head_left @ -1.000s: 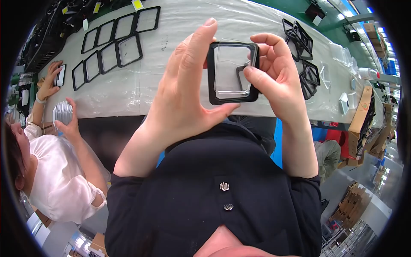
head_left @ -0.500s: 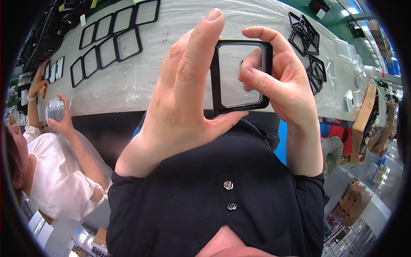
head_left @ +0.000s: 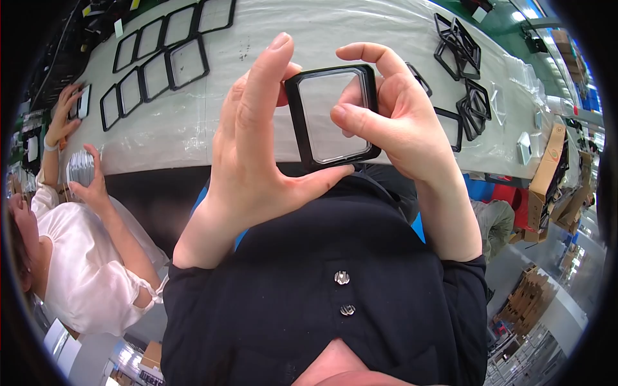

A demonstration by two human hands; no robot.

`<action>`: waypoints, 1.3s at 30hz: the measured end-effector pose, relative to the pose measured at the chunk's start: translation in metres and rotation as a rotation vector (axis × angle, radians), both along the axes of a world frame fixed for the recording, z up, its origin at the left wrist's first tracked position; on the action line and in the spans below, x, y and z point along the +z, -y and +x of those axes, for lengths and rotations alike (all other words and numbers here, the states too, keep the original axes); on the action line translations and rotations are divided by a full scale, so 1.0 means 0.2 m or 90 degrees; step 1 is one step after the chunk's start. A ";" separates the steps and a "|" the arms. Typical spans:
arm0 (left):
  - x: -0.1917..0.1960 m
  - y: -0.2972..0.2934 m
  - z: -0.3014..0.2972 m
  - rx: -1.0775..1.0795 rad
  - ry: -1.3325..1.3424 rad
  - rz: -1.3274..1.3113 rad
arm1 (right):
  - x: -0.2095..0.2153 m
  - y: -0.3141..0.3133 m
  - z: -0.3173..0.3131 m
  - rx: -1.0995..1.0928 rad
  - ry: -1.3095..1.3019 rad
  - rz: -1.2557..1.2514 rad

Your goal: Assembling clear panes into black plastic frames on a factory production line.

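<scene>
A black rectangular frame (head_left: 298, 122) with rounded corners and a clear pane is held up in front of me, slightly tilted. My right hand (head_left: 402, 122) grips its right side, the thumb in front of the pane and bent fingers behind it. My left hand (head_left: 251, 138) supports the left side. Its thumb reaches along the bottom edge, other fingertips touch near the upper left corner, and the forefinger points up, off the frame. Part of the left fingers is hidden behind the hand.
Several similar frames (head_left: 205, 55) lie in two rows on the covered table (head_left: 225, 83). More frames (head_left: 477, 100) are piled at the right, near a cardboard box (head_left: 547, 154). At the left, a co-worker (head_left: 96, 270) holds a stack of thin pieces (head_left: 80, 168).
Both my hands and the held frame have shifted left, and the frame has tilted. More frames show behind my right hand. The co-worker's far hand now covers part of the white pieces.
</scene>
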State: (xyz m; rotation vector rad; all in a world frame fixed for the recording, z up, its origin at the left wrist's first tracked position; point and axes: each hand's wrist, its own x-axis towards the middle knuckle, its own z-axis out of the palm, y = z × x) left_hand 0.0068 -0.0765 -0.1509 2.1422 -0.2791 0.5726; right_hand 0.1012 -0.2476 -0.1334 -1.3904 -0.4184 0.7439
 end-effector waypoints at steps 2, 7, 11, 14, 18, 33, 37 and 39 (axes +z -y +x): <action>-0.02 -0.02 -0.03 0.005 0.004 -0.001 | -0.01 0.00 -0.01 0.031 -0.049 0.013; -0.01 -0.04 -0.06 0.012 0.036 0.020 | 0.04 -0.02 -0.04 0.058 -0.063 0.040; 0.02 -0.05 -0.08 0.029 0.050 0.052 | 0.07 -0.04 -0.06 0.055 -0.052 0.032; 0.05 -0.05 -0.09 0.049 0.038 0.105 | 0.09 -0.05 -0.08 0.041 -0.069 0.035; 0.06 -0.06 -0.09 0.047 0.041 0.096 | 0.10 -0.05 -0.08 0.035 -0.070 0.030; -0.25 -0.11 -0.01 0.148 -0.029 0.133 | -0.27 -0.17 -0.03 -0.061 0.390 -0.291; -0.37 -0.12 -0.02 0.208 -0.075 0.118 | -0.34 -0.12 -0.06 -0.004 0.816 -0.379; -0.40 -0.14 -0.02 0.207 -0.126 0.142 | -0.37 -0.10 -0.08 0.088 0.877 -0.440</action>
